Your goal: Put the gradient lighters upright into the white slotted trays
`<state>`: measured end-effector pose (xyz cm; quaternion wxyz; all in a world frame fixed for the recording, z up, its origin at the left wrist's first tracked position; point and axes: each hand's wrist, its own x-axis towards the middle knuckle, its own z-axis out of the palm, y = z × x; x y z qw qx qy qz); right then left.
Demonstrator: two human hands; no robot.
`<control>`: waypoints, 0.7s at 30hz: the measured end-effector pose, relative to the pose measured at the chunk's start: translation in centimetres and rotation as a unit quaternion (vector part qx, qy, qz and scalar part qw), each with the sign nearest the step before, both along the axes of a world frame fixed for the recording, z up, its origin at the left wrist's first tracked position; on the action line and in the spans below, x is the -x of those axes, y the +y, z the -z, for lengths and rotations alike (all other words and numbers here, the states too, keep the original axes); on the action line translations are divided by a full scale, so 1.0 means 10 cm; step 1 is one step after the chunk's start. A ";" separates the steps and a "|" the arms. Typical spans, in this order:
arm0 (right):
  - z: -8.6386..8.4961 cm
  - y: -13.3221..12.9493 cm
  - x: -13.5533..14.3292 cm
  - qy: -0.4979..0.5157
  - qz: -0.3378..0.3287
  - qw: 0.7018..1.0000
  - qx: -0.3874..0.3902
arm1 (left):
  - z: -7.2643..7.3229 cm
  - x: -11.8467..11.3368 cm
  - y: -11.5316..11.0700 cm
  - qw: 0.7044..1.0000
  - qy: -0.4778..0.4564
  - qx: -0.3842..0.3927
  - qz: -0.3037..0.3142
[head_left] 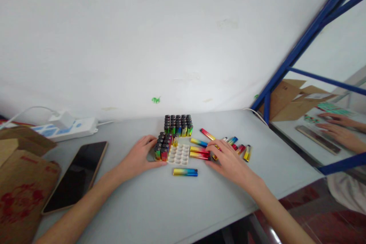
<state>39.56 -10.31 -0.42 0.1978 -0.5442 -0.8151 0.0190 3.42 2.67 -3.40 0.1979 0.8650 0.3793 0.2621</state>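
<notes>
A white tray (178,154) with round-cornered pockets stands on the grey table. Upright lighters with black tops (162,146) fill its left side, and a yellow one (175,142) stands behind the bare pockets. My left hand (143,154) is curled around the tray's left side, thumb along the near edge, fingers behind. Over the loose lighters to the right lies my right hand (225,160); its thumb and fingers close about the ends of red-yellow lighters (198,152) lying flat beside the tray. A yellow-blue lighter (185,172) lies in front of the tray.
Behind the tray stands a block of upright lighters (178,125). More loose lighters (247,153) lie to the right. On the left are a phone (77,175), a paper bag (25,190) and a power strip (71,129). A blue frame (267,108) borders the right, with a co-worker's hands (339,129) beyond.
</notes>
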 end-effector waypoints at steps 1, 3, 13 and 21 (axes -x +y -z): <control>0.01 0.00 0.04 0.003 -0.001 1.000 -0.002 | 0.00 0.00 0.00 1.000 -0.001 0.000 -0.001; 0.02 -0.01 0.10 0.010 0.001 1.000 -0.008 | 0.01 0.00 0.00 1.000 -0.001 -0.001 -0.004; 0.01 0.23 0.02 0.333 0.015 0.941 0.068 | -0.02 -0.01 -0.02 1.000 -0.010 0.001 -0.001; -0.33 0.68 0.53 0.617 -0.031 0.744 0.256 | -0.05 -0.02 -0.04 1.000 0.008 0.013 -0.006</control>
